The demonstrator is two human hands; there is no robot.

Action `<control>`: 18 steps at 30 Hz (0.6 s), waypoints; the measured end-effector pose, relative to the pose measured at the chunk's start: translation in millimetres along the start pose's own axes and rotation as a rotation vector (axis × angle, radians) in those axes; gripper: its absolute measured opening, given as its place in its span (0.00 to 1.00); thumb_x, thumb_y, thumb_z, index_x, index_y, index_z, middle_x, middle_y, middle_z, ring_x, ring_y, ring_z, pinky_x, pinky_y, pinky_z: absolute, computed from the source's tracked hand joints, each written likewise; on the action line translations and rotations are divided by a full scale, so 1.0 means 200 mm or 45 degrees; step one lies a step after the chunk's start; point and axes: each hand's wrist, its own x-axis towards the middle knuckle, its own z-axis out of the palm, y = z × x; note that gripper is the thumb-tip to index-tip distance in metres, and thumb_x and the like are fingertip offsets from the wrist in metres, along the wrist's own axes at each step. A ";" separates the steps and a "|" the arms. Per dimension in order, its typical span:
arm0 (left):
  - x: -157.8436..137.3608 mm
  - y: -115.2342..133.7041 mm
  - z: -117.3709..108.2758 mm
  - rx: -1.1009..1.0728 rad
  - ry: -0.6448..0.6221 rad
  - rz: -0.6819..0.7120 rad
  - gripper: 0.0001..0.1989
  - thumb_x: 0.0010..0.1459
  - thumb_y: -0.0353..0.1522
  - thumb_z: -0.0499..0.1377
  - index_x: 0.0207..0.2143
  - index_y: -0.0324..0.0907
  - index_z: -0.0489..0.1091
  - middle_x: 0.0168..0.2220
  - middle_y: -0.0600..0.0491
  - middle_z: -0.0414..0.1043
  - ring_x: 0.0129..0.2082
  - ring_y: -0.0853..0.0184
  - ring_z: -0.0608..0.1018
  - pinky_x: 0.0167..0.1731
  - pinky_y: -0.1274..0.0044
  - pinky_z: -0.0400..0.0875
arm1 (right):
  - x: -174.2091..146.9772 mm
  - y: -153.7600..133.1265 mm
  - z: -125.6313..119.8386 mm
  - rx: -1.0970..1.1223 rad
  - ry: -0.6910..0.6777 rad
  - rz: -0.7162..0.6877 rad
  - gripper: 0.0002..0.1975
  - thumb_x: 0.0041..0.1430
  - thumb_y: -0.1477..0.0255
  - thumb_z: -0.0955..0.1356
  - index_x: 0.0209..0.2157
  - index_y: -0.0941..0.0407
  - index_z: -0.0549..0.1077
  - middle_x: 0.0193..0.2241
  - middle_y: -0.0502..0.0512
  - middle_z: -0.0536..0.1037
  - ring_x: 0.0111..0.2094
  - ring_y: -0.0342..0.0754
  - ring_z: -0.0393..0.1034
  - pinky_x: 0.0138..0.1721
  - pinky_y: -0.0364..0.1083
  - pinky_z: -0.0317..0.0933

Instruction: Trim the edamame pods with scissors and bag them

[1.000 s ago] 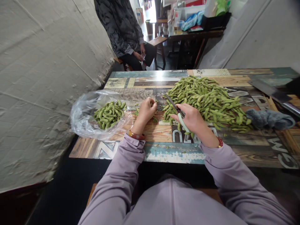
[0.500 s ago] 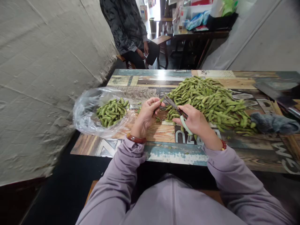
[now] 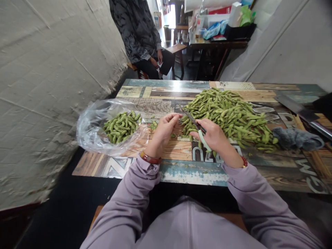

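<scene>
A small batch of pods (image 3: 121, 127) sits in the clear bag (image 3: 89, 126), seemingly done. The left hand (image 3: 166, 129) pinches its fingertips together, on what one cannot tell; the right hand (image 3: 212, 135) grips scissors (image 3: 204, 140) beside the larger heap (image 3: 228, 114), apparently left.

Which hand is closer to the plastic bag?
Left. The left hand is just right of the plastic bag; the right hand, holding scissors, is farther right.

pods (image 3: 225, 116) — green | scissor handles (image 3: 204, 140) — pale mint | lilac sleeves (image 3: 133, 190) | patchwork plank-print tabletop (image 3: 190, 174)
</scene>
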 end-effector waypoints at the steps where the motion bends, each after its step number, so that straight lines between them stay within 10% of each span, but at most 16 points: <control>1: 0.01 0.00 -0.01 0.012 0.056 0.029 0.16 0.51 0.42 0.67 0.35 0.38 0.75 0.16 0.62 0.56 0.15 0.78 0.55 0.17 0.80 0.46 | 0.00 0.00 0.00 0.005 0.010 -0.003 0.19 0.62 0.60 0.70 0.48 0.58 0.74 0.38 0.62 0.77 0.40 0.57 0.75 0.43 0.53 0.69; 9: 0.04 -0.01 -0.05 0.388 0.275 0.397 0.16 0.51 0.39 0.66 0.19 0.39 0.68 0.19 0.58 0.63 0.23 0.73 0.64 0.27 0.79 0.59 | 0.00 0.00 0.00 0.010 -0.028 -0.018 0.19 0.58 0.61 0.72 0.47 0.58 0.75 0.39 0.63 0.78 0.41 0.58 0.76 0.44 0.53 0.70; 18: 0.01 -0.02 -0.03 0.375 -0.125 0.238 0.14 0.49 0.39 0.68 0.32 0.37 0.79 0.31 0.51 0.78 0.32 0.67 0.75 0.34 0.77 0.68 | -0.01 -0.02 -0.01 -0.011 -0.125 0.009 0.20 0.59 0.61 0.72 0.49 0.57 0.73 0.42 0.62 0.77 0.40 0.57 0.75 0.42 0.52 0.69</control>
